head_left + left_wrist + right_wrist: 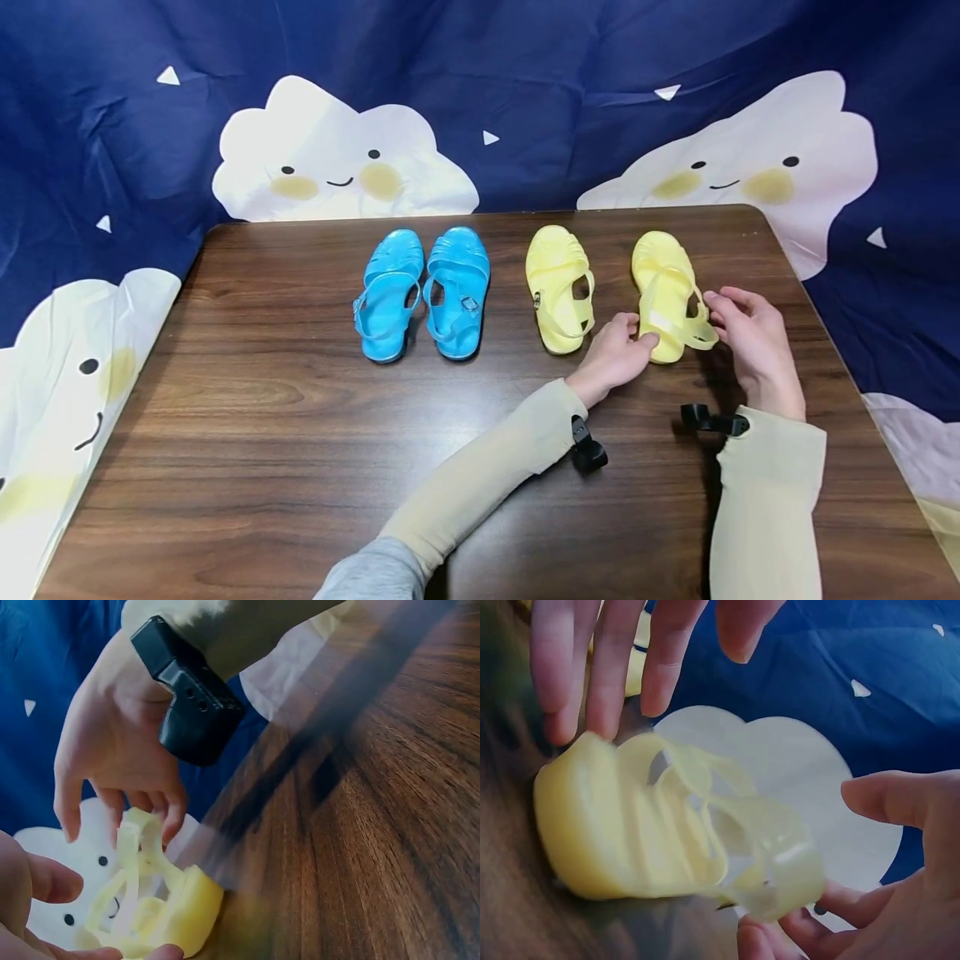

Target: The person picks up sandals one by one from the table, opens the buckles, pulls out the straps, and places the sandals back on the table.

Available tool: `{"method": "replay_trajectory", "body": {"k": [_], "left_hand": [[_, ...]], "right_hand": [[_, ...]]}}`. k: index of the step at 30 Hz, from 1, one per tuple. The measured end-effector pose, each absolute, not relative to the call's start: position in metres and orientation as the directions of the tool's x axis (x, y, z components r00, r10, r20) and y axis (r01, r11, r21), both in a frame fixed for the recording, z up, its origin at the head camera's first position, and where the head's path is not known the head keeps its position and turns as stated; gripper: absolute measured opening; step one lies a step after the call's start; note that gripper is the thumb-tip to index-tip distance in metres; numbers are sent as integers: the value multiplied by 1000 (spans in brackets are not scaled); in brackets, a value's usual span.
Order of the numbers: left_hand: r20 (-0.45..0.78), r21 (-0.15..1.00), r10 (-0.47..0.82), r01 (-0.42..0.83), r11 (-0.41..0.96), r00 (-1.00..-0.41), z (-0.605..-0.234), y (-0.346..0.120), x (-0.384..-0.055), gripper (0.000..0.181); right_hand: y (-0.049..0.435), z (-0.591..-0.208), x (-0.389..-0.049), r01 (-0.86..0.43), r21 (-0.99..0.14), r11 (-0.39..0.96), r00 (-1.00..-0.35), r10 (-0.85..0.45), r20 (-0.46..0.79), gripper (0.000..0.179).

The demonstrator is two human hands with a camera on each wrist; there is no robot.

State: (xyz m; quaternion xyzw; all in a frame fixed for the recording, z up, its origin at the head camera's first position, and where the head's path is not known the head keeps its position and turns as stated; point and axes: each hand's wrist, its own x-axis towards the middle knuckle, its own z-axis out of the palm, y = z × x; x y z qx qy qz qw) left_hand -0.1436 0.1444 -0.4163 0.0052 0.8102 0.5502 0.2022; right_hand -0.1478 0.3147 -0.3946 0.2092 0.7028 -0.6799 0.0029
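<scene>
Two yellow jelly sandals stand apart at the right, toes toward the far edge. At the heel of the right-hand yellow sandal (660,252) is my left hand (617,352), its fingers straight and the thumb held apart in the right wrist view. Along that sandal's outer side, my right hand (759,346) has its fingertips against the loose strap (791,851), thumb well away from it. The strap sticks out to the right of the shoe. The other yellow sandal (553,250) lies just left of my left hand, its strap across the heel.
A left blue sandal (396,250) and a right blue sandal (459,246) lie side by side, left of the yellow ones. All rest on a brown wooden table (262,400). A dark blue cloth (525,75) with smiling clouds hangs behind it.
</scene>
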Motion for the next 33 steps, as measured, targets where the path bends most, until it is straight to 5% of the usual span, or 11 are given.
{"method": "replay_trajectory", "body": {"k": [4,7,17,33], "left_hand": [[-354,896,202,-270,352,-913,-419,149,-146,43],[-362,899,183,-291,327,-914,-419,152,-148,43],[-390,891,148,-332,309,-909,-418,159,-152,45],[-355,870,150,-267,414,-923,-418,159,-155,52]], "right_hand": [[318,-400,-150,388,-909,149,-903,260,-342,75],[320,-404,-151,418,-862,285,-903,230,-362,82],[320,-411,-152,402,-837,371,-912,77,-403,72],[319,-414,-154,412,-850,330,-904,31,-426,66]]}}
